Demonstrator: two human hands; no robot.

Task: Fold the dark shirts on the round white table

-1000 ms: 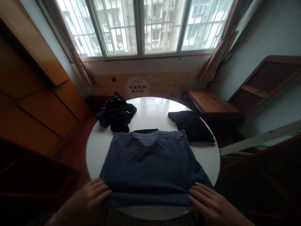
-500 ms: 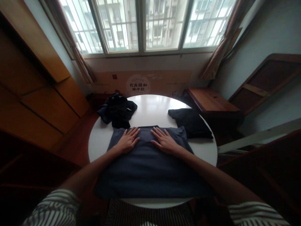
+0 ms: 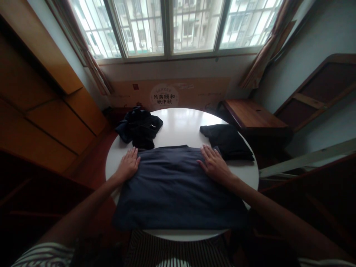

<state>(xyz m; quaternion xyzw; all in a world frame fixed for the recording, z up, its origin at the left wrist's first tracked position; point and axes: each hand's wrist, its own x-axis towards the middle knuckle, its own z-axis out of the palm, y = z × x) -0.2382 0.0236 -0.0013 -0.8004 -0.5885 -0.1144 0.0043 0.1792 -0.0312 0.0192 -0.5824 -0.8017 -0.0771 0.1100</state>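
Observation:
A dark blue-grey garment (image 3: pixel 178 189), perhaps a shirt, lies spread over the near half of the white round table (image 3: pixel 180 128), its lower edge reaching close to the table's front rim. My left hand (image 3: pixel 129 163) rests at the garment's upper left edge, fingers stretched out and pointing away from me. On the upper right part of the cloth, my right hand (image 3: pixel 214 163) lies flat with its thumb apart from the fingers. Slight creases run through the fabric between the hands. Neither hand grips the cloth.
A crumpled black garment (image 3: pixel 140 128) sits at the table's back left. A folded black garment (image 3: pixel 229 142) lies at the right, close to my right hand. Beyond the table are a wooden side table (image 3: pixel 256 115), a window (image 3: pixel 167 29) and wooden cabinets (image 3: pixel 55 122).
Both hands have moved outward from the middle of the garment's upper part, the left hand to the left edge, the right hand to the right. The view has tilted slightly.

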